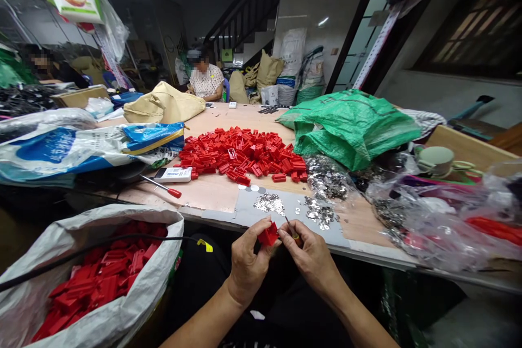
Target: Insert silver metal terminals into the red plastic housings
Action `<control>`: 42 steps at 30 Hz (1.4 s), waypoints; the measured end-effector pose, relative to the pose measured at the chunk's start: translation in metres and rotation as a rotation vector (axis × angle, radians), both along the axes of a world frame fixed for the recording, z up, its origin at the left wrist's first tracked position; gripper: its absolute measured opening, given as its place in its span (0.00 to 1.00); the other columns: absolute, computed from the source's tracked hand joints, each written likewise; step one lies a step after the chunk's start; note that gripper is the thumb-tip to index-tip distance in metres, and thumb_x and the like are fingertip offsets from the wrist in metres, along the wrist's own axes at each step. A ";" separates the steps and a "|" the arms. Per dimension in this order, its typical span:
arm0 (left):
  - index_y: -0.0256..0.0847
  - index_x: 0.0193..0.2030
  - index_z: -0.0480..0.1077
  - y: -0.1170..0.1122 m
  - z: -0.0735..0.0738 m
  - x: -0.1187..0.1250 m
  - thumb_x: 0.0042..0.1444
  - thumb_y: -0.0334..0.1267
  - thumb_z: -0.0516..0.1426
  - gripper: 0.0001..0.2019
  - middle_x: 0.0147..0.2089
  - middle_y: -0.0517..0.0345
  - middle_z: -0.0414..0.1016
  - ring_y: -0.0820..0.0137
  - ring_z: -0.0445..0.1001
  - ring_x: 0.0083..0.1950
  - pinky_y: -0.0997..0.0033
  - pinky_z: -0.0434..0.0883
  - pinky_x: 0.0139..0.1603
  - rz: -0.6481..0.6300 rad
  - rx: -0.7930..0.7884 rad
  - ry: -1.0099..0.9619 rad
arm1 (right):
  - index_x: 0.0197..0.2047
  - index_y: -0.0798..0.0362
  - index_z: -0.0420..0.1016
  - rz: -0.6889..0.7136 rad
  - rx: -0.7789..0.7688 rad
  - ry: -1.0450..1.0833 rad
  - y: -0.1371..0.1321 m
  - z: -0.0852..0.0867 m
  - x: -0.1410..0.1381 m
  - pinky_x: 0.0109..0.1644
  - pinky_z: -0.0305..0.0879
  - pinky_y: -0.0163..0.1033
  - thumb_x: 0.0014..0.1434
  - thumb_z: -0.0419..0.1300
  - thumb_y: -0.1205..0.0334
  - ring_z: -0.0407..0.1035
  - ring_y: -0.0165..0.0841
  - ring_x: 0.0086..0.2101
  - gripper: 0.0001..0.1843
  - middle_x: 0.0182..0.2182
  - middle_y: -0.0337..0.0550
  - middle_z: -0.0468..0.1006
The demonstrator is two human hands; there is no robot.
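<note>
My left hand [246, 263] grips a small red plastic part [268, 234] between thumb and fingers, just off the table's front edge. Close beside it, my right hand [313, 254] is closed around a thin tool with a yellowish handle [297, 238], its narrow metal shaft pointing up. The right thumb and fingertip meet at the side of the red part; whether they pinch a tiny metal piece there I cannot make out. Two small heaps of flat metal pieces [269, 204] lie on a grey sheet [248, 212] beyond my hands. Farther back spreads a large pile of red plastic parts [240, 152].
On the left, an open white sack [171, 223] holds many red parts, with a black cable across it. A red-handled screwdriver [173, 192] lies near a white box-like device [174, 174]. A green woven bag [354, 125] and clear plastic bags [440, 228] crowd the right. A person [206, 80] sits across the table.
</note>
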State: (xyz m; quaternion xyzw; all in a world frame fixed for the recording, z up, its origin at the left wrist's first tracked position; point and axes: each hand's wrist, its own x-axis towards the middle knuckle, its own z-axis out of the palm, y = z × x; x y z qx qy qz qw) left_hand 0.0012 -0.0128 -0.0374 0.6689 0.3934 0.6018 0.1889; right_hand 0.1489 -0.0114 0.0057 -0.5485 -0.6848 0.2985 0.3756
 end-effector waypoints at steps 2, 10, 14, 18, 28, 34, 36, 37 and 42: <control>0.45 0.53 0.67 0.000 0.000 -0.001 0.54 0.31 0.59 0.19 0.51 0.53 0.76 0.65 0.75 0.52 0.64 0.72 0.55 -0.012 -0.032 -0.021 | 0.30 0.52 0.64 -0.014 -0.022 0.025 0.001 -0.001 0.002 0.30 0.57 0.32 0.62 0.52 0.52 0.59 0.28 0.25 0.13 0.24 0.33 0.63; 0.40 0.46 0.73 0.001 0.013 0.001 0.56 0.36 0.58 0.11 0.53 0.49 0.74 0.63 0.74 0.53 0.64 0.72 0.53 -0.234 -0.434 -0.288 | 0.31 0.52 0.65 0.005 -0.037 0.124 0.003 0.003 0.008 0.27 0.58 0.31 0.61 0.52 0.52 0.59 0.27 0.25 0.14 0.25 0.35 0.63; 0.39 0.39 0.73 0.003 0.015 0.002 0.57 0.40 0.56 0.08 0.55 0.48 0.72 0.63 0.75 0.50 0.67 0.74 0.47 -0.282 -0.543 -0.369 | 0.30 0.52 0.64 -0.003 0.010 0.024 -0.001 0.005 0.006 0.27 0.58 0.31 0.62 0.52 0.53 0.58 0.27 0.24 0.13 0.23 0.34 0.62; 0.38 0.34 0.72 0.005 0.012 0.003 0.55 0.41 0.58 0.08 0.53 0.48 0.73 0.64 0.75 0.47 0.68 0.74 0.45 -0.290 -0.609 -0.419 | 0.29 0.51 0.63 -0.007 0.077 -0.079 -0.002 0.007 0.004 0.26 0.58 0.31 0.63 0.51 0.54 0.59 0.27 0.23 0.13 0.22 0.34 0.63; 0.37 0.30 0.70 0.007 0.005 0.009 0.53 0.41 0.59 0.09 0.45 0.51 0.75 0.70 0.74 0.39 0.72 0.72 0.39 -0.331 -0.715 -0.607 | 0.34 0.50 0.66 0.031 0.325 -0.233 0.000 -0.005 0.001 0.30 0.64 0.34 0.63 0.51 0.61 0.68 0.31 0.25 0.07 0.26 0.39 0.73; 0.38 0.33 0.71 0.005 0.009 0.007 0.53 0.40 0.59 0.07 0.46 0.53 0.75 0.68 0.75 0.42 0.70 0.73 0.43 -0.298 -0.637 -0.552 | 0.30 0.50 0.66 -0.041 0.228 -0.198 0.000 0.005 0.003 0.26 0.62 0.32 0.62 0.52 0.56 0.65 0.30 0.22 0.11 0.22 0.36 0.70; 0.40 0.40 0.72 0.005 0.010 0.004 0.53 0.38 0.60 0.09 0.45 0.54 0.76 0.68 0.76 0.42 0.69 0.73 0.45 -0.270 -0.590 -0.489 | 0.30 0.51 0.66 -0.081 0.165 -0.167 0.000 0.008 0.006 0.26 0.61 0.32 0.62 0.52 0.53 0.64 0.29 0.22 0.12 0.22 0.36 0.70; 0.41 0.44 0.71 0.005 0.010 0.003 0.53 0.38 0.60 0.11 0.45 0.54 0.77 0.68 0.76 0.42 0.69 0.73 0.47 -0.254 -0.559 -0.454 | 0.30 0.51 0.66 -0.094 0.140 -0.154 0.000 0.010 0.007 0.26 0.61 0.31 0.61 0.52 0.53 0.64 0.29 0.22 0.13 0.22 0.36 0.70; 0.46 0.56 0.65 0.005 0.004 0.001 0.52 0.36 0.62 0.24 0.52 0.53 0.75 0.65 0.76 0.49 0.64 0.73 0.52 -0.193 -0.370 -0.312 | 0.29 0.51 0.66 -0.092 0.042 -0.103 -0.002 0.011 0.009 0.26 0.59 0.31 0.60 0.53 0.52 0.62 0.28 0.23 0.13 0.22 0.35 0.68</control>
